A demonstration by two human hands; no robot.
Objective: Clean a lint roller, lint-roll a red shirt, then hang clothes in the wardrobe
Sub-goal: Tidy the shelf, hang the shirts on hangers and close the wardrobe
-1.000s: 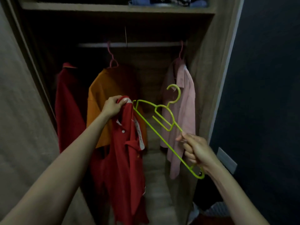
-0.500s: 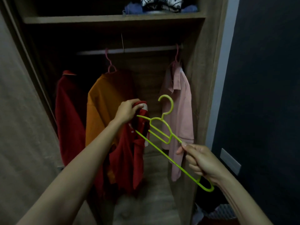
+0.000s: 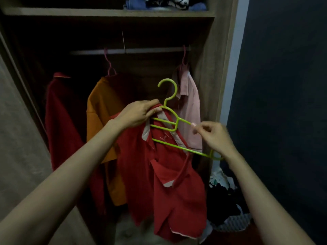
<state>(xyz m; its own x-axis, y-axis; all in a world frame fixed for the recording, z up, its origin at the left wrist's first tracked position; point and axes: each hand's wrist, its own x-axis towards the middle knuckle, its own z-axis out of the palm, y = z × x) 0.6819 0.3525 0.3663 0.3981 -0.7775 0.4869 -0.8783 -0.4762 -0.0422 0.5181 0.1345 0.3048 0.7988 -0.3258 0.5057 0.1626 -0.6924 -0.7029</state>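
Note:
In front of the open wardrobe I hold a red shirt with a pale collar trim. My left hand grips its collar together with the left shoulder of a lime-green plastic hanger, whose left end sits inside the neck opening. My right hand pinches the hanger's right arm, which sticks out of the shirt. The hanger's hook points up, below the wardrobe rail.
On the rail hang a dark red garment, an orange shirt and a pink shirt, the last two on pink hangers. Folded clothes lie on the top shelf. A heap of laundry sits at lower right by the dark wall.
The hanger has swung from steeply slanted to nearly level, and its left end has gone into the red shirt's collar. Both hands have risen, and the right hand has slid along the hanger's arm.

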